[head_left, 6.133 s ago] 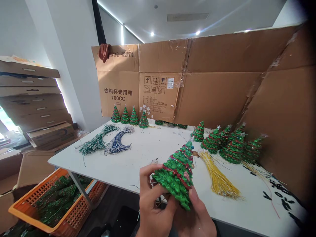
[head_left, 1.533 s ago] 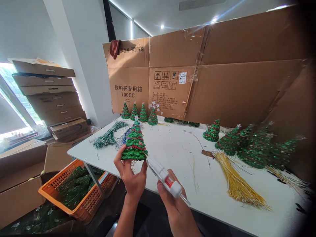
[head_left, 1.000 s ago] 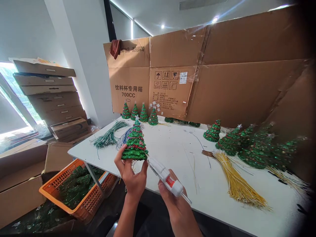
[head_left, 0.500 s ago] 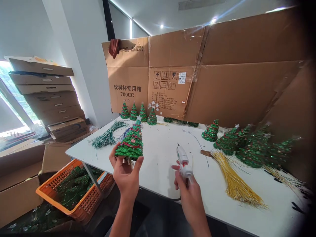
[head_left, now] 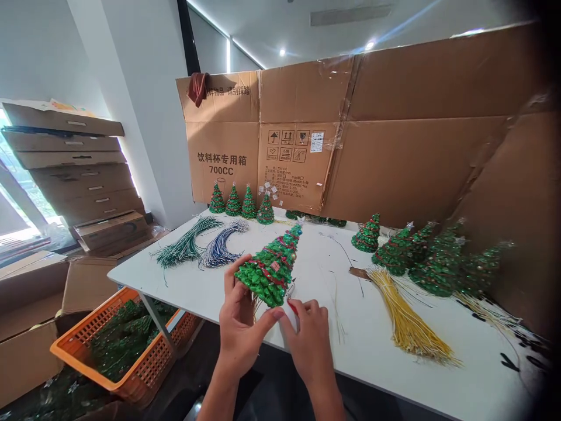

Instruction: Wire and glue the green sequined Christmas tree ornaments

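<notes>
The left hand (head_left: 239, 333) is clamped around the base of a small Christmas tree (head_left: 268, 272), holding it tilted to the right, above the tabletop (head_left: 315, 257); the tree is a bumpy, glittery green cone wound with red garland; the right hand (head_left: 309, 342) sits just beside the left, pinching a thin red bit (head_left: 292, 307), too small to tell what it is; bundles of thin green wire (head_left: 186, 247), blue wire (head_left: 219, 251) and yellow wire (head_left: 407, 321) lie on the white tabletop; more trees (head_left: 368, 234) stand near a creased cardboard sheet (head_left: 394, 164); an orange plastic crate (head_left: 96, 327) of green pieces sits below the tabletop's left edge.
</notes>
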`<state>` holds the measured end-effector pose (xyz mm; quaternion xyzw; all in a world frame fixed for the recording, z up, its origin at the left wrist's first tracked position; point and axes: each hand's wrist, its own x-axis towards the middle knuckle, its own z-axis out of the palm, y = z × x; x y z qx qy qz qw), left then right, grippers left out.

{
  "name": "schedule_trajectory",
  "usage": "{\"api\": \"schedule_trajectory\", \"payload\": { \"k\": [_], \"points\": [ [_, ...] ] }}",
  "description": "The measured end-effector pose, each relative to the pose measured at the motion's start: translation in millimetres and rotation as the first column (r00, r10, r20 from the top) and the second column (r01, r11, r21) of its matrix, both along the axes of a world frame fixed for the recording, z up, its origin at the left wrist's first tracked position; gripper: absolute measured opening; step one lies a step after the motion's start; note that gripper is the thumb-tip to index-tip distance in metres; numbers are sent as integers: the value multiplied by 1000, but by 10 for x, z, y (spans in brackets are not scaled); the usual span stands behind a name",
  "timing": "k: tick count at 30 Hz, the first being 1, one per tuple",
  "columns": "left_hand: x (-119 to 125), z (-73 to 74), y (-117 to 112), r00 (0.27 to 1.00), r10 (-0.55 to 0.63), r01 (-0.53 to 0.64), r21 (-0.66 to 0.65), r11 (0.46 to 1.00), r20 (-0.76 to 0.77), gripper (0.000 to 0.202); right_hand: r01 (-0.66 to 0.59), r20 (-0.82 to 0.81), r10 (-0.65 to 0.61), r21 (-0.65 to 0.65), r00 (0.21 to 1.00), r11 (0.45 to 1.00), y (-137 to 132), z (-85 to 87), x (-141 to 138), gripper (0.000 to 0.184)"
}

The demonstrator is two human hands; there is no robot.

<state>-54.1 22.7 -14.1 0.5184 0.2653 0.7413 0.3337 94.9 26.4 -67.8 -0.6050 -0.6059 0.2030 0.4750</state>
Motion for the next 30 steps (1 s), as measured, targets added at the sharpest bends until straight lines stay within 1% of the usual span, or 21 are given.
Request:
{"api": "schedule_trajectory", "payload": {
  "k": [3, 4, 6, 8, 10, 11, 12, 13, 14, 16, 17, 19, 22, 24, 27, 28, 30],
  "points": [
    [50, 22, -46, 999, -21, 21, 5, 1000, -44, 50, 4, -84, -3, 11, 996, 1000, -21, 62, 10, 27],
    [61, 30, -56, 997, -23, 24, 15, 1000, -68, 48, 10, -132, -8, 17, 991, 1000, -26, 91, 21, 28],
    [74, 40, -68, 992, -27, 32, 42, 999, -120, 48, 43, -259, -33, 30, 965, 999, -55, 171, 48, 37],
    [82, 41, -76, 985, -37, 48, 62, 997, -167, 50, 85, -412, -64, 33, 909, 996, -128, 290, 69, 49],
    [94, 32, -84, 975, -65, 81, 65, 995, -213, 51, 73, -551, -47, 24, 833, 997, -257, 448, 62, 58],
    [103, 26, -91, 968, -79, 98, 66, 993, -238, 50, 32, -599, -7, 31, 801, 999, -335, 535, 44, 60],
    [114, 21, -101, 960, -92, 114, 69, 991, -263, 50, -28, -662, 47, 38, 748, 999, -416, 619, 19, 62],
    [128, 18, -113, 952, -102, 128, 72, 989, -289, 49, -138, -781, 123, 48, 612, 989, -493, 696, -12, 59],
    [144, 18, -127, 943, -111, 141, 74, 987, -314, 47, -183, -858, 150, 67, 490, 981, -560, 760, -44, 58],
    [174, 30, -162, 925, -130, 165, 69, 984, -358, 43, -236, -931, 165, 88, 325, 968, -654, 832, -99, 58],
    [185, 41, -180, 916, -143, 179, 61, 982, -375, 43, -236, -947, 165, 100, 274, 967, -679, 840, -115, 59],
    [195, 72, -217, 898, -178, 215, 47, 976, -402, 45, -225, -964, 160, 110, 214, 968, -700, 817, -121, 64],
    [174, 124, -260, 875, -235, 282, 53, 958, -423, 41, -205, -975, 130, 92, 182, 974, -710, 765, -88, 67],
    [151, 148, -273, 868, -265, 316, 56, 947, -419, 34, -209, -970, 132, 88, 206, 974, -723, 767, -72, 62],
    [140, 158, -266, 879, -249, 289, 40, 956, -406, 28, -227, -947, 175, 114, 270, 967, -739, 824, -84, 59],
    [146, 154, -259, 887, -231, 268, 39, 963, -401, 25, -226, -942, 187, 125, 279, 966, -742, 848, -95, 59],
    [169, 138, -240, 903, -197, 235, 55, 970, -383, 21, -210, -942, 199, 144, 270, 967, -745, 886, -114, 61]
  ]
}}
